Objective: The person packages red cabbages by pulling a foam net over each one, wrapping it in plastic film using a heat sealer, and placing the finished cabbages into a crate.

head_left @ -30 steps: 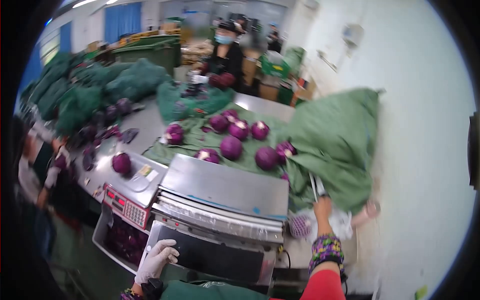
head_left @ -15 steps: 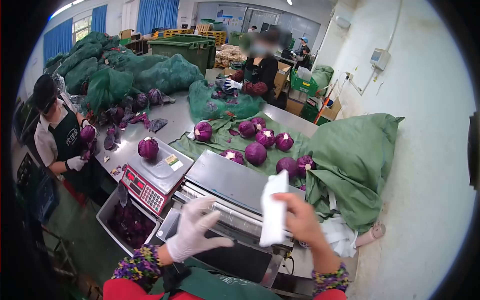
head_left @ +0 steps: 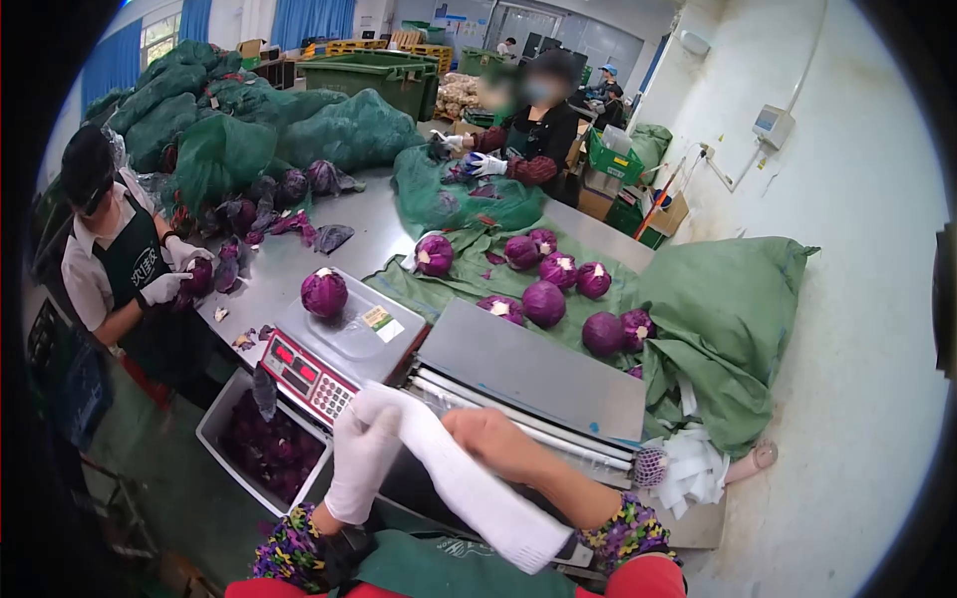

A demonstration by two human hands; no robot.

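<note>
Lowest route forward ran over the machine's bare top plate (head_left: 528,364). Near side was blocked: white knit piece (head_left: 474,493) slanted across from the left hand (head_left: 361,453), right hand (head_left: 498,444) just beside it. Scale (head_left: 324,384) and its cabbage (head_left: 324,292) obstructed the left. Open strip of steel tabletop (head_left: 369,224) lay between scale and mesh bag (head_left: 464,204). Beyond the plate, scattered cabbages (head_left: 543,303) left uneven gaps. Bulky green sack (head_left: 728,319) crowded the right, towards the wall (head_left: 867,349).
</note>
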